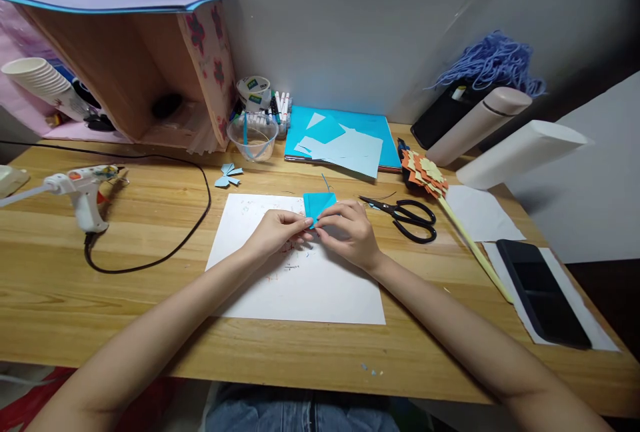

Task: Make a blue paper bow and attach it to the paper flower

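Head view: left hand [283,227] and right hand [354,233] pinched blue paper [318,203] over white sheet [300,295], between front and back edges of counter [75,312]; scissors [398,209] lay rightward, glue gun [88,200] toward left edge.

Wall [340,39]: plain, grey, across the upper frame. Tabletop [150,325]: pale wood, visible grain, spanning the centre. Shelf box [214,65]: open-fronted, flower-patterned side, upper left. White panel [600,185]: right edge. Light: dimmest, upper right.

The desk [150,325] here is smooth, grained wood with a soft sheen. That blue piece [318,203] looks like matt paper, while the phone [545,295] near the right edge is glossy.
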Demonstrator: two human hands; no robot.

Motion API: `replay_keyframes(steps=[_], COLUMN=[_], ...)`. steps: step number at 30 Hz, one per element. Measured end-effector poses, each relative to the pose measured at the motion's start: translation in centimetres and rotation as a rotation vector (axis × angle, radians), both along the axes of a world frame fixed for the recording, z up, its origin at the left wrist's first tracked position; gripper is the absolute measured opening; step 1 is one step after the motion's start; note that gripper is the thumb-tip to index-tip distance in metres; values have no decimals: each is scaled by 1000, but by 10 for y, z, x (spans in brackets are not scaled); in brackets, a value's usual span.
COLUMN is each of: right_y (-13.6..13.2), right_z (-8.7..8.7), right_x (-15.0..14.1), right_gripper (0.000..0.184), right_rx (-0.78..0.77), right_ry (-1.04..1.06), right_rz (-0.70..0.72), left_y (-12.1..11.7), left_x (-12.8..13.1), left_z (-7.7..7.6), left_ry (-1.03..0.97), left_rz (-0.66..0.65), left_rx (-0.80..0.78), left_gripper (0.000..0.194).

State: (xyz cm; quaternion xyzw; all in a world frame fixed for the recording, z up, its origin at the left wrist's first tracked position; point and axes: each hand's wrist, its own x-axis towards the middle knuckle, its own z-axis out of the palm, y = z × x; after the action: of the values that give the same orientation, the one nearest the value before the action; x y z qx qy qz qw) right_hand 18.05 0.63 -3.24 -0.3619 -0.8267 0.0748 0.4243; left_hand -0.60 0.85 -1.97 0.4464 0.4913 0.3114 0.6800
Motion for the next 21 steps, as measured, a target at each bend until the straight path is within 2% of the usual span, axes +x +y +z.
replay_keyframes(steps=[7, 15, 21], right_y=[-1, 1, -2], right_z=[2, 0, 1], right_x=[-4, -1, -4], right_gripper=[4, 4, 3], right_rx=[-132, -57, -126], right_ry=[88, 62, 59], right_rz=[-19, 46, 11], left_y=[-1, 0, -3], left_x=[2, 1, 4], left_z=[3, 3, 7], left_ry=[77, 87, 84], left_rz=[9, -29, 4], left_rx=[-14, -10, -20], left_gripper=[34, 34, 33])
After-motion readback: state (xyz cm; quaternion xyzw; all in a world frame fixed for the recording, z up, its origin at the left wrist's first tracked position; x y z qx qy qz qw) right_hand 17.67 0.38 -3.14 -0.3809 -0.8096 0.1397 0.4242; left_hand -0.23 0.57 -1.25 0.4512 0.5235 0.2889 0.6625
